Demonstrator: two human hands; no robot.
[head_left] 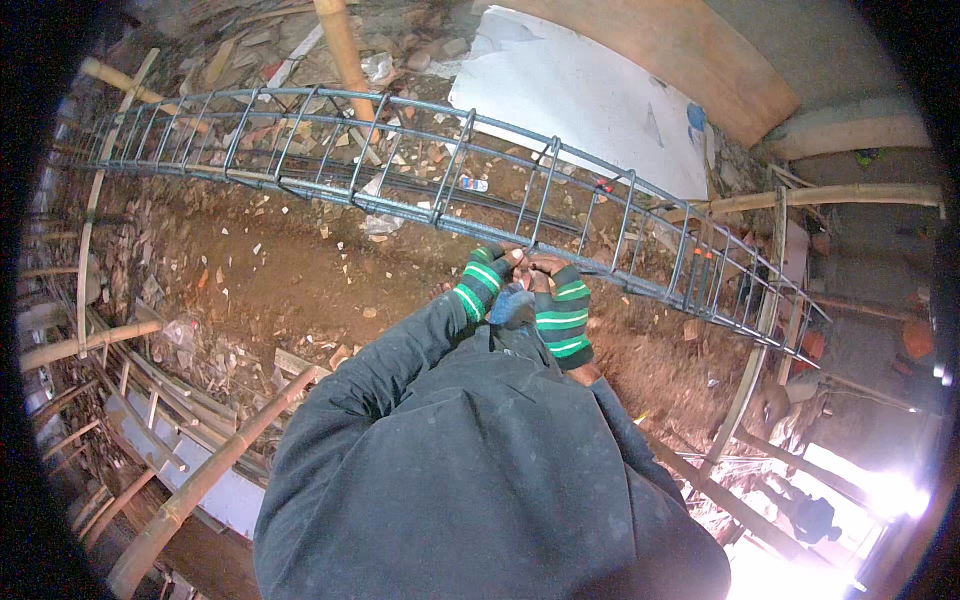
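A long rebar cage (pixel 440 215), made of long steel bars with stirrups tied around them, stretches across in front of me. My left hand (pixel 497 268) and my right hand (pixel 545 268) meet at its near lower bar, beside a stirrup. Both wear fingerless gloves with black and green stripes. The fingers of each are bent and drawn together against the bar; whatever lies between them is too small to make out. To the right of my hands, a tool with orange handles (pixel 700 268) hangs on the cage.
Bamboo poles (pixel 745 395) and wooden strips prop the cage at both ends. Rubble and chips litter the earth floor (pixel 270 270). Beyond the cage lie a white board (pixel 585 95) and a plywood sheet (pixel 690 60). More bamboo (pixel 215 470) stands at lower left.
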